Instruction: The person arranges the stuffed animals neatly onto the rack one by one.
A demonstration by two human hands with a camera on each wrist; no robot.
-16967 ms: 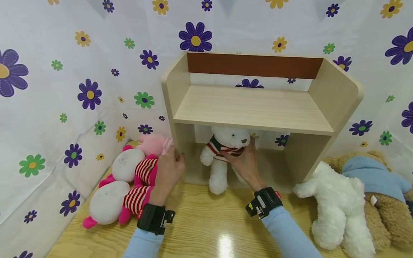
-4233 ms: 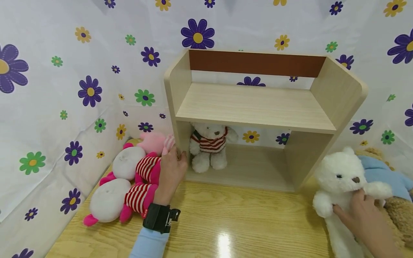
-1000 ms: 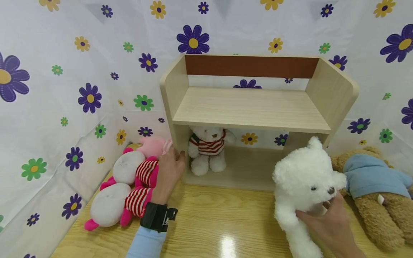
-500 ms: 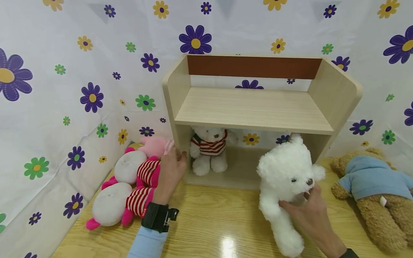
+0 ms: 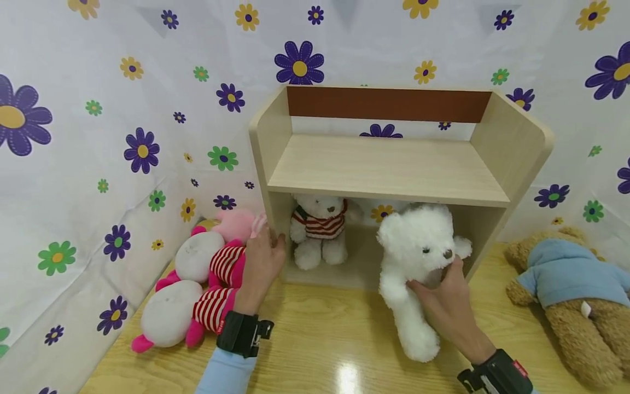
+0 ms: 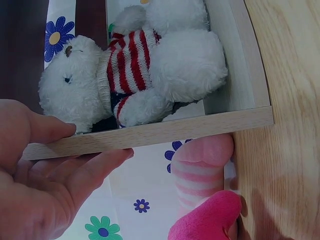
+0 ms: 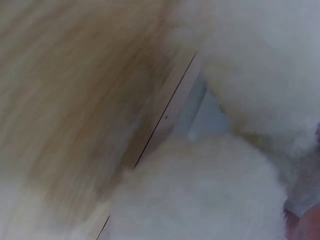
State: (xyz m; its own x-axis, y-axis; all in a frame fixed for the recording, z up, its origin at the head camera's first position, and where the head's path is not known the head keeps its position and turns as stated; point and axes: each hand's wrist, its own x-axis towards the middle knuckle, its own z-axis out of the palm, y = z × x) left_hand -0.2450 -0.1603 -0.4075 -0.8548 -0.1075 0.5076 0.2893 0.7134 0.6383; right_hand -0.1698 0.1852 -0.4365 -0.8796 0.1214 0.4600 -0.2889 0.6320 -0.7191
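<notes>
My right hand [image 5: 445, 298] grips a plain white teddy bear [image 5: 418, 235] by the chest, just in front of the lower right part of a small wooden shelf [image 5: 389, 164]. White fur [image 7: 200, 190] fills much of the right wrist view. With thumb on the inside and fingers outside, my left hand [image 6: 45, 170] pinches the front edge of the shelf's left side panel [image 6: 150, 135]. A white teddy bear in a red-striped sweater [image 5: 322, 227] stands in the lower compartment at the left, its head top hidden by the upper board.
Plush toys with pink limbs and red-striped clothes [image 5: 216, 306] lie left of the shelf, a pink one [image 5: 236, 223] behind them. A brown bear in a blue hoodie [image 5: 571, 273] lies on the wooden table [image 5: 315, 339] at the right.
The striped-sweater bear was set in the lower left compartment. My right hand then picked up the plain white bear at the right and carried it left to the shelf. My left hand stayed put.
</notes>
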